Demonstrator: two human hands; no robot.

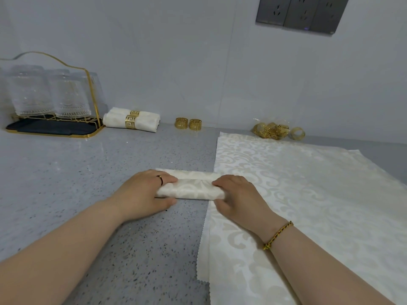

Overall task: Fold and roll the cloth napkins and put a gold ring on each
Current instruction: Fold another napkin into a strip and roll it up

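Two hands work one half-rolled napkin [193,188] at the middle of the grey counter [88,172], its right end over the edge of the flat napkins [308,183]. The left hand [145,192] curls over the roll's left end, thumb at the front; the right hand [237,199] grips the other end likewise. I'd judge the cloth light, soft and a bit slick, apt to spring loose, so it's best held at both ends. Two ringed rolls [132,121] lie by the glass rack [55,102]; loose gold rings [188,123] wait near the wall.
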